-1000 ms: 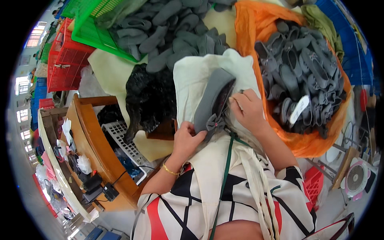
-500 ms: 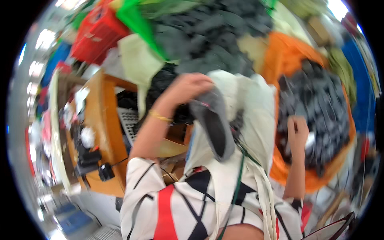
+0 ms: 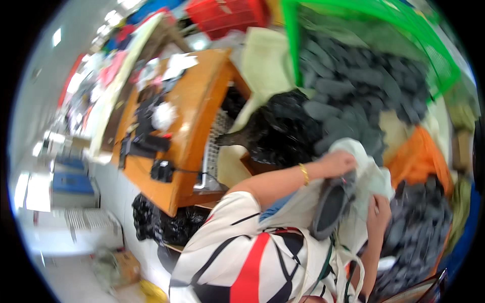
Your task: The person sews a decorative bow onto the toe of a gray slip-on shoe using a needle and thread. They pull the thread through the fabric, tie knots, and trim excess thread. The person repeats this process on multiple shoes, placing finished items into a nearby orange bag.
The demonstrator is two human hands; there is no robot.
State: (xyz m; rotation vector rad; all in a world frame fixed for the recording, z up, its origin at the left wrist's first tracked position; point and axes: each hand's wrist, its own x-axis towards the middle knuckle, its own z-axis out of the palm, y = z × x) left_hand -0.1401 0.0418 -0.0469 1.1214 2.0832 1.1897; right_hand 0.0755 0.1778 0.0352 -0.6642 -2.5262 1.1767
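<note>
My left hand (image 3: 339, 164), with a yellow bracelet at the wrist, grips one end of a grey slipper-shaped fabric piece (image 3: 331, 204). The piece hangs down over my lap, its long dark opening facing up. Close by on the right, my right hand (image 3: 378, 216) is closed with its fingers curled in; what it holds, if anything, is hidden. Under both hands a white cloth (image 3: 361, 151) covers my lap. Beyond my right hand lies a heap of similar grey pieces (image 3: 411, 222) in an orange sack (image 3: 422, 156).
A green crate (image 3: 292, 48) spills more grey pieces (image 3: 364, 76) ahead. Left of it lie a black plastic bag (image 3: 283, 126) and a wooden table (image 3: 194, 116) holding small black devices (image 3: 146, 144). A red crate (image 3: 227, 17) stands farther back.
My view has swung left, bringing the table nearer the middle. My right hand has left the sack side and come in beside the grey piece, which my left hand still holds.
</note>
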